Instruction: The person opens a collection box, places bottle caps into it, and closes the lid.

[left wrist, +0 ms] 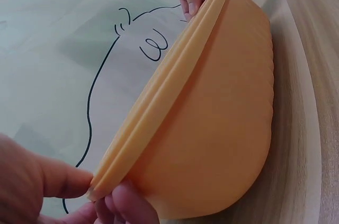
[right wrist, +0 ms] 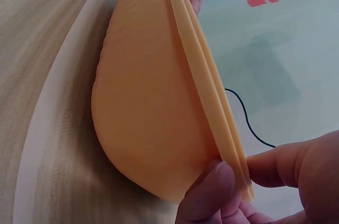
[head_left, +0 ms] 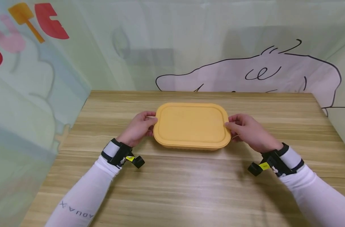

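Note:
A yellow-orange rectangular storage box (head_left: 192,125) with rounded corners and a fitted lid is between my two hands on the wooden table. My left hand (head_left: 138,127) pinches the rim at the left end, thumb on top and fingers curled beneath. At the opposite end my right hand (head_left: 250,132) pinches the rim the same way. Both wrist views show the box's deep side wall (left wrist: 212,113) under the lid's edge (right wrist: 204,83). What the box contains is hidden by the lid.
The wooden table (head_left: 175,189) reaches back to a pale printed curtain (head_left: 189,37) with cartoon drawings. Another printed sheet (head_left: 25,110) hangs along the left side. Each wrist wears a black strap with a small camera (head_left: 138,161).

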Demonstrator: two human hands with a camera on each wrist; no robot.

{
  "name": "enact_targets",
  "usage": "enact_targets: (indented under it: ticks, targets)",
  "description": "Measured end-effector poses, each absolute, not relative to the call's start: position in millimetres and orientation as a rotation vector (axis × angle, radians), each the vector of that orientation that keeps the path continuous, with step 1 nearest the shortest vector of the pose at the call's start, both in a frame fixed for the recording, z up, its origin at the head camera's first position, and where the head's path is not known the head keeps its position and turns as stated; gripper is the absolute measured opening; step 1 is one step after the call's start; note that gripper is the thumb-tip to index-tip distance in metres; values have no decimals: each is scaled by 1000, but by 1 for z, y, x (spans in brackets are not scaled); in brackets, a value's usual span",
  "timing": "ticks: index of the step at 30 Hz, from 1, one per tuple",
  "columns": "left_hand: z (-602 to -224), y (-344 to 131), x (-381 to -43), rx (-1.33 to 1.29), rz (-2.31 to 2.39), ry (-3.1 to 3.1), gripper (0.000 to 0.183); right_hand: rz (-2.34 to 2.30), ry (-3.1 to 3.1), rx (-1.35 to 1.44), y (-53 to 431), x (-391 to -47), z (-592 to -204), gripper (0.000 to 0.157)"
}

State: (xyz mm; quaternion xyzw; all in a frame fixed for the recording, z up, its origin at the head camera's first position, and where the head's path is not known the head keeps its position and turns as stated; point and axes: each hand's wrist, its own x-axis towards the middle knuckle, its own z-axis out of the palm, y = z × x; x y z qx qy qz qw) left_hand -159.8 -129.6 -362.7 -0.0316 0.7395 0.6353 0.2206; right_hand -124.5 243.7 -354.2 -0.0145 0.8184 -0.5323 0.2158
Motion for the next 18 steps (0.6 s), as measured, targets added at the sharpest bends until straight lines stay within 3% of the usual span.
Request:
enact_targets:
  ticks: [18]
  targets:
    - [-370,-131,-160,-52,1731,2041,41,-1445,2281,5,243,-124,-360,51]
